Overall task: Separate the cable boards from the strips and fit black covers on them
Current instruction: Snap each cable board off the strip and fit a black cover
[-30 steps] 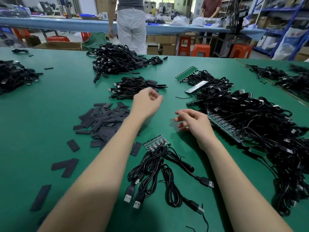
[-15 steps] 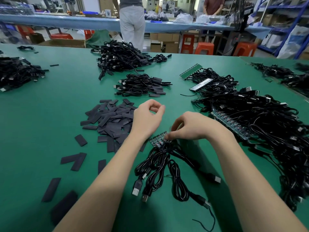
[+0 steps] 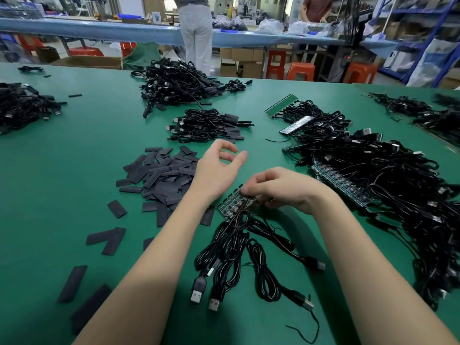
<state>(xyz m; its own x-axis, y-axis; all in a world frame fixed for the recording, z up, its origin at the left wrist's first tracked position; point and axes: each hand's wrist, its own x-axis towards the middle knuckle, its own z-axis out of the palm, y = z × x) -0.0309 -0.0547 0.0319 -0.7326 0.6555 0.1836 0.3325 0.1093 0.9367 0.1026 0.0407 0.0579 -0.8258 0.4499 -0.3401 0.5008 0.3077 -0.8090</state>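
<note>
A short green board strip [image 3: 230, 204] lies on the green table in front of me, with several black USB cables [image 3: 231, 247] trailing from it toward me. My right hand [image 3: 281, 189] pinches the strip's right end with curled fingertips. My left hand [image 3: 220, 166] hovers just above and left of the strip, fingers loosely curled, holding nothing. A heap of flat black covers [image 3: 161, 173] lies to the left of my left hand.
A large tangle of cables on long board strips [image 3: 373, 185] fills the right side. Bundles of cables [image 3: 209, 125] lie beyond my hands, a bigger heap [image 3: 174, 83] farther back, another pile [image 3: 22, 105] at far left. Loose covers [image 3: 107, 239] scatter near left. People stand at a back bench.
My right hand came down from above the table onto the short strip and pinched its end. My left hand drew back a little toward the strip, still holding nothing.
</note>
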